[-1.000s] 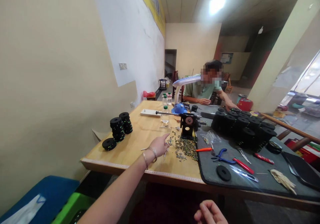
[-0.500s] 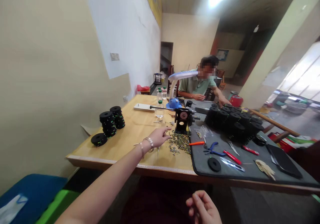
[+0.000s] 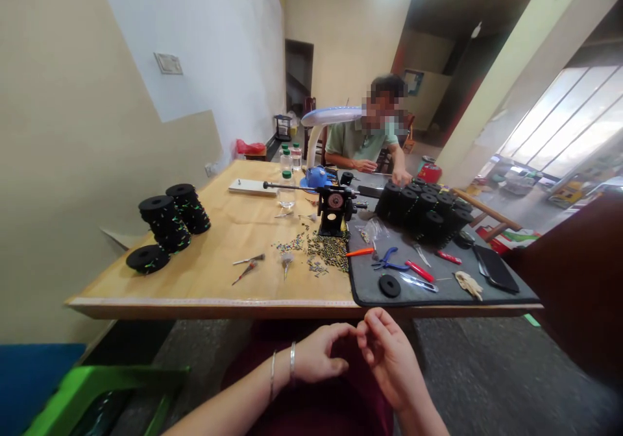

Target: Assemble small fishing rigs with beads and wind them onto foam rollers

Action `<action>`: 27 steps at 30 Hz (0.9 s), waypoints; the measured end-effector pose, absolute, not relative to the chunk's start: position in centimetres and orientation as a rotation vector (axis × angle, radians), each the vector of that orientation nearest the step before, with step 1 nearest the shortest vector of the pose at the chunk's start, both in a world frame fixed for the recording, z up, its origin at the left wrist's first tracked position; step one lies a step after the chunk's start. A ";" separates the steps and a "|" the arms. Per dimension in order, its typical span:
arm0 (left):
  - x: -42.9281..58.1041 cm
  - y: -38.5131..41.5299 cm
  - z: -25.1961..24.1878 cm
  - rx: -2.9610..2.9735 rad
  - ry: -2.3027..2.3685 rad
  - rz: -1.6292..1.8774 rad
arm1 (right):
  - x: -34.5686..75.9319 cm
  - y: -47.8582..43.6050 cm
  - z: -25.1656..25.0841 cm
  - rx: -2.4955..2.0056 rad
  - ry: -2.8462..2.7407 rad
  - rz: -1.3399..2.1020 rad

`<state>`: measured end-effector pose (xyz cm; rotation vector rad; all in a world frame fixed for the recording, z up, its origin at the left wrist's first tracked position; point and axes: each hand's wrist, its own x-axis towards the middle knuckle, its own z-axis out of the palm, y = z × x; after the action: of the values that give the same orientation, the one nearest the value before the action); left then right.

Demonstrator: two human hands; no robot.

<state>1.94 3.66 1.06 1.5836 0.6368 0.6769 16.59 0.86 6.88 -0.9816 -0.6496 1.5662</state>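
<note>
My left hand (image 3: 321, 356), two bracelets on its wrist, is in front of the table's near edge, thumb apart from its curved fingers. Its fingertips meet those of my right hand (image 3: 390, 351), which is pinched closed; anything between the fingers is too small to make out. On the table beyond lies a spread of small yellow-and-black pieces (image 3: 328, 251), at the foot of a black hand-cranked device (image 3: 334, 205). Several small brush-like tufted items, one of them a pale tuft (image 3: 286, 266), lie left of the pieces.
Black spools (image 3: 165, 222) stand at left; more black stacks (image 3: 418, 209) fill the grey mat (image 3: 370, 293). The mat holds blue pliers (image 3: 389, 259), a red-handled tool (image 3: 419, 271) and a black disc (image 3: 389, 285). Behind are bottles, a lamp (image 3: 331, 117) and a seated person (image 3: 353, 144).
My left hand has drawn back from the small pieces to my right hand in front of the table. The view has tilted down and turned right. The other person's hand stays by the black stacks.
</note>
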 end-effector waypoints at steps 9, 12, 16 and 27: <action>3.3 4.2 -1.5 1.410 0.612 0.587 | 18.5 1.8 9.2 -0.828 -0.560 1.559; 3.4 4.1 -1.3 1.389 0.625 0.614 | 19.1 1.6 9.0 -0.822 -0.531 1.549; 3.6 4.1 -0.9 1.349 0.653 0.620 | 19.5 1.3 8.7 -0.835 -0.534 1.535; 3.4 4.3 -2.3 1.273 0.668 0.627 | 20.0 2.1 9.0 -0.937 -0.673 1.406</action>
<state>3.41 4.32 -2.28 1.2730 0.6684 0.6272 19.97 2.08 8.97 -0.9366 -0.6726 1.4057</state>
